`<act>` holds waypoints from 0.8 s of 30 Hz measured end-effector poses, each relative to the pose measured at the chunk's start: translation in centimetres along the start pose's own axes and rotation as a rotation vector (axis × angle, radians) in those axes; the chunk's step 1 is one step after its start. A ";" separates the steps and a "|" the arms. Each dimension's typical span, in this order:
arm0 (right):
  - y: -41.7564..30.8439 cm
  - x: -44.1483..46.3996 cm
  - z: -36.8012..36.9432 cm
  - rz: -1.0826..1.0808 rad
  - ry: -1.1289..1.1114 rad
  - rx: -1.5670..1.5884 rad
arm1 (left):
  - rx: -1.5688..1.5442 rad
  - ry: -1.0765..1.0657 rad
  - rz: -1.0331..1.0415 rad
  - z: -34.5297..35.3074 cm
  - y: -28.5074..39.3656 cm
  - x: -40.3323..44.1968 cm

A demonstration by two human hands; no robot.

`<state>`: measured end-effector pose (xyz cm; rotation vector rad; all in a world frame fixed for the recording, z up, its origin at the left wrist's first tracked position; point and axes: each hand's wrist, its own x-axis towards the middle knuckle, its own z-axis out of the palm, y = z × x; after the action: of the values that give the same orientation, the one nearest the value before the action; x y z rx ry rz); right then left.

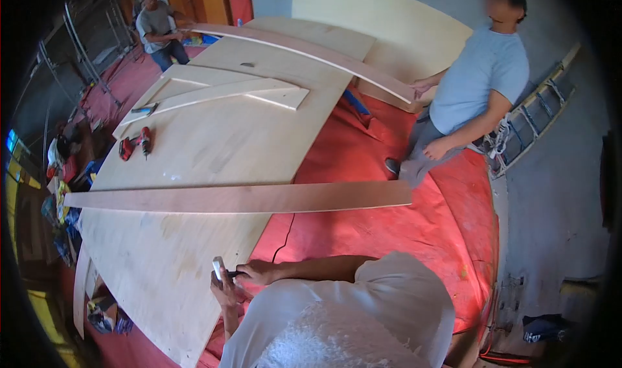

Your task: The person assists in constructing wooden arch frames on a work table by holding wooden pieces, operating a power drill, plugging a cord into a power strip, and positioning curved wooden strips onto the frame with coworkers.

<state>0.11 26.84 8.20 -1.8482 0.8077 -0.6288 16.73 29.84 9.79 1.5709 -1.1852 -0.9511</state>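
Dropping silvery item (218,265), btm ctr, poss if hold slackens. L hand (223,291) clasps it; R hand (259,272) grasps dark bit (234,274).

Even light brightens the red tarp (431,229) at 4 o'clock and the cream panel (376,21) near 1 o'clock, while the crowded 9 o'clock edge sinks into gloom. Soft shadow dulls the tarp below the nearer board (240,198), toward 6 o'clock. Wide-angle distortion bows the plywood sheet (175,258); black vignetting rings the corners. A pale object (219,264) in the left hand (224,291) lacks fine detail.
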 end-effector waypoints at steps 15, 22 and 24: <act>-2.5 1.9 -0.5 0.044 -0.012 -0.077 | -0.309 0.367 0.036 -7.1 -5.8 2.8; 5.6 -4.1 -3.1 0.421 0.284 -0.130 | -0.021 0.589 0.039 -29.4 -9.3 3.2; 5.9 -3.4 -3.5 0.394 0.328 -0.145 | -0.115 0.592 0.038 -30.1 -13.2 3.5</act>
<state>-6.09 25.71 3.82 -1.6647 1.4245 -0.6367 49.13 34.37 5.29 1.5781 -0.7253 -0.4632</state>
